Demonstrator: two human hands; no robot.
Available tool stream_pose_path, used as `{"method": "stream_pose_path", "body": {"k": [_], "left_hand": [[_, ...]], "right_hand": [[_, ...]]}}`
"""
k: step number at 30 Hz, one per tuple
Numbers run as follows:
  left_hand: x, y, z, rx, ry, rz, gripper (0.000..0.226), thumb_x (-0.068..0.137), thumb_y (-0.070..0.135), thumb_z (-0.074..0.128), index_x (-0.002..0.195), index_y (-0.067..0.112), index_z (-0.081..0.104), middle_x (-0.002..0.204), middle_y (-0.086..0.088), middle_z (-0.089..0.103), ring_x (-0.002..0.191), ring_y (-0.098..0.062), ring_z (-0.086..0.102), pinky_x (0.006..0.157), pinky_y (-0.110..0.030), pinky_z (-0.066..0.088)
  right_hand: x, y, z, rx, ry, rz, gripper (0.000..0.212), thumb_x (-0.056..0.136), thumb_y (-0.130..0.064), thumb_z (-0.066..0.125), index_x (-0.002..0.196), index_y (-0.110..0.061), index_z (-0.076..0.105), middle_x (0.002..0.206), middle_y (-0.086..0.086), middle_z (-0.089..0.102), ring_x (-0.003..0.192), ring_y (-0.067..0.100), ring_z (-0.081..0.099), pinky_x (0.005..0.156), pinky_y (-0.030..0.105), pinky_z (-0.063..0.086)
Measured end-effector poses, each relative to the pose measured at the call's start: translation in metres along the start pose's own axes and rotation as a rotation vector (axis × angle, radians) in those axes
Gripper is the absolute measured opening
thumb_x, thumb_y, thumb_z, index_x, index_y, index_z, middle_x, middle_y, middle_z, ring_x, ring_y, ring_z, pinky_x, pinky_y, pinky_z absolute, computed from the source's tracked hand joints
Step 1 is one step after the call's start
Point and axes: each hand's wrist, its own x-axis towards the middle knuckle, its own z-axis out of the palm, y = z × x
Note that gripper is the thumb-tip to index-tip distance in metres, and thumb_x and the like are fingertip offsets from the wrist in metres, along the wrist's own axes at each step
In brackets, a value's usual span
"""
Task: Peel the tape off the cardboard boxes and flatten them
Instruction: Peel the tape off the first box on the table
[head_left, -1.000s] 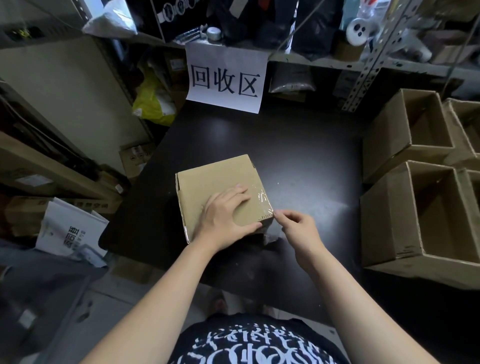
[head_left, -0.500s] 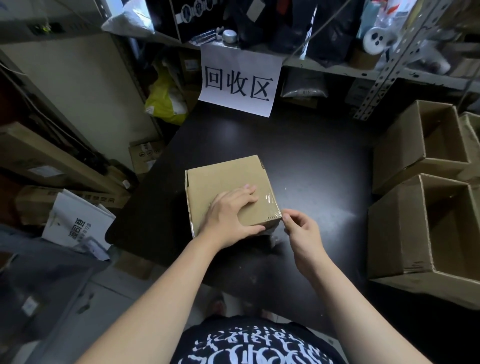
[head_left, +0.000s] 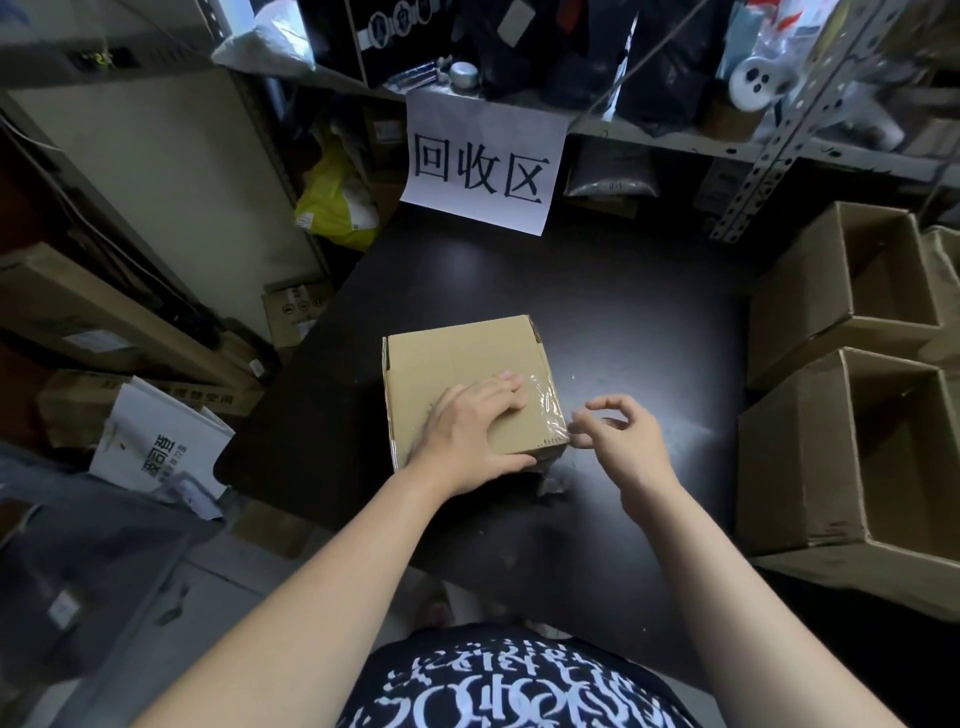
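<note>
Centrally, taped box (head_left: 457, 353) under left hand (head_left: 467, 431).

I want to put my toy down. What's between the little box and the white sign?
Just bare black table, in the head view. The little box and the white sign stand apart.

We see a black shirt (head_left: 519, 643) at the bottom edge, its front printed with rows of white, ragged lettering (head_left: 498, 699) that we cannot read. The print runs in bands across the chest, the strokes broken and blotchy. Both forearms (head_left: 322, 587) are bare along their whole visible length, and we see the left hand (head_left: 470, 434) and the right hand (head_left: 626, 441) bare as well.
</note>
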Motion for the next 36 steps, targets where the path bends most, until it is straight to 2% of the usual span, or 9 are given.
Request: {"method": "stream_pose_path", "body": {"k": [2,5,10,14,18,20,25,30,36], "left_hand": [[-0.001,0.001,-0.001,0.002,0.002,0.001,0.071,0.064,0.049,0.091,0.126,0.024,0.066,0.152,0.015,0.049,0.145,0.0,0.036,0.111,-0.025,0.026],[0.0,0.003,-0.002,0.016,-0.001,-0.004,0.069,0.064,0.05,0.09,0.124,0.025,0.066,0.153,0.017,0.048,0.145,0.001,0.035,0.112,-0.028,0.027],[0.001,0.0,0.001,0.024,-0.024,-0.017,0.069,0.063,0.052,0.088,0.124,0.027,0.066,0.154,0.019,0.045,0.145,0.003,0.033,0.114,-0.031,0.029],[0.002,0.0,0.001,0.023,-0.024,-0.013,0.07,0.063,0.052,0.089,0.124,0.027,0.066,0.153,0.018,0.046,0.145,0.003,0.034,0.113,-0.03,0.028],[0.002,0.001,0.001,0.02,-0.024,-0.011,0.069,0.063,0.051,0.089,0.124,0.027,0.066,0.154,0.018,0.046,0.145,0.003,0.033,0.113,-0.028,0.027],[0.001,0.002,0.001,0.018,-0.023,-0.012,0.069,0.063,0.05,0.089,0.124,0.027,0.066,0.153,0.018,0.047,0.145,0.002,0.034,0.113,-0.028,0.026],[0.001,0.004,-0.001,0.015,-0.01,-0.002,0.068,0.063,0.049,0.089,0.123,0.025,0.067,0.152,0.017,0.049,0.145,0.0,0.036,0.111,-0.028,0.028],[0.001,0.005,-0.003,0.011,-0.019,-0.011,0.07,0.062,0.049,0.089,0.123,0.025,0.066,0.152,0.015,0.049,0.145,-0.001,0.037,0.111,-0.029,0.029],[0.002,0.005,-0.003,0.005,-0.025,-0.026,0.07,0.063,0.05,0.089,0.125,0.027,0.065,0.153,0.017,0.047,0.146,0.001,0.034,0.112,-0.027,0.027]], "right_hand": [[0.003,-0.001,0.003,-0.136,-0.031,-0.008,0.009,0.095,-0.016,0.065,0.096,-0.011,0.072,0.076,0.005,0.07,0.069,0.015,0.061,0.059,0.02,0.043],[0.005,0.0,0.012,-0.238,-0.021,-0.049,0.028,0.096,-0.011,0.061,0.069,-0.009,0.069,0.065,-0.001,0.061,0.065,0.014,0.05,0.05,0.016,0.038],[0.004,0.007,0.022,-0.307,0.075,-0.095,0.037,0.101,-0.012,0.054,0.065,-0.021,0.054,0.065,-0.009,0.052,0.062,0.011,0.045,0.055,0.024,0.035],[-0.002,0.011,0.024,-0.268,0.116,-0.164,0.022,0.105,-0.017,0.05,0.085,-0.017,0.06,0.089,-0.004,0.064,0.085,0.015,0.058,0.074,0.026,0.04],[-0.002,0.007,0.013,-0.18,0.163,-0.195,0.015,0.105,-0.021,0.048,0.098,-0.013,0.059,0.095,0.001,0.066,0.091,0.019,0.06,0.069,0.017,0.042],[0.002,-0.003,0.006,-0.133,0.182,-0.21,0.012,0.103,-0.024,0.054,0.102,-0.014,0.06,0.099,0.001,0.067,0.095,0.02,0.064,0.075,0.024,0.047],[0.007,-0.017,0.017,-0.124,0.049,-0.199,0.035,0.093,-0.023,0.073,0.121,-0.031,0.054,0.099,-0.013,0.07,0.081,-0.004,0.065,0.076,0.022,0.05],[0.01,-0.014,0.029,-0.184,0.114,-0.311,0.032,0.093,0.0,0.053,0.095,-0.031,0.062,0.087,-0.007,0.073,0.065,0.012,0.06,0.068,0.035,0.054],[-0.001,-0.01,0.017,-0.258,0.135,-0.286,0.036,0.093,0.0,0.052,0.082,-0.024,0.076,0.079,-0.006,0.067,0.058,0.002,0.054,0.057,0.019,0.041]]}}
